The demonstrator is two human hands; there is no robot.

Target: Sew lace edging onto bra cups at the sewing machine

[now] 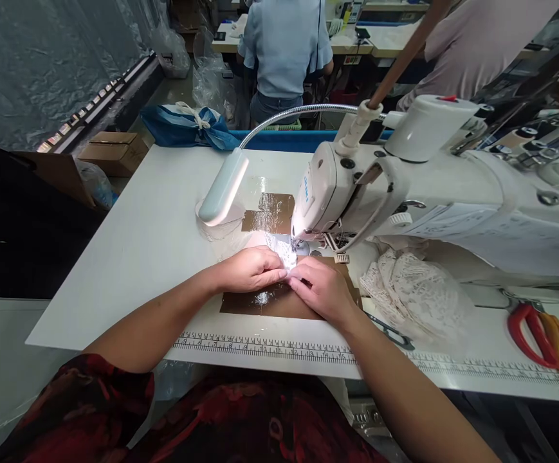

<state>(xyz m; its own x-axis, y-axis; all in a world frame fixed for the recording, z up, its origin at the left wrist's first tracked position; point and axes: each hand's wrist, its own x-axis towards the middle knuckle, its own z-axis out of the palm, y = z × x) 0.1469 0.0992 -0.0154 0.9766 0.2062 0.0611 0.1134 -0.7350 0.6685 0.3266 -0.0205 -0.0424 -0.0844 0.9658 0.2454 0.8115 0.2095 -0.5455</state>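
A piece of white lace [282, 249] lies under the needle area of a white sewing machine [327, 186], lit by a lamp. My left hand [253, 269] pinches the near edge of the lace, thumb and fingers together. From the other side, my right hand [320, 286] grips the same edge, its fingertips almost touching those of the left. Brown tape [245, 303] covers the tabletop beneath both hands. Sheer pale fabric [228, 238] spreads out left of the lace.
A bundle of cream lace [404, 286] sits right of my hands, with small snips [390, 331] nearby. Red and orange scissors [542, 337] lie farther right. The lamp head [224, 186] hangs over the table's left part. A measuring tape [260, 348] runs along the front edge. Another person [284, 51] sits ahead.
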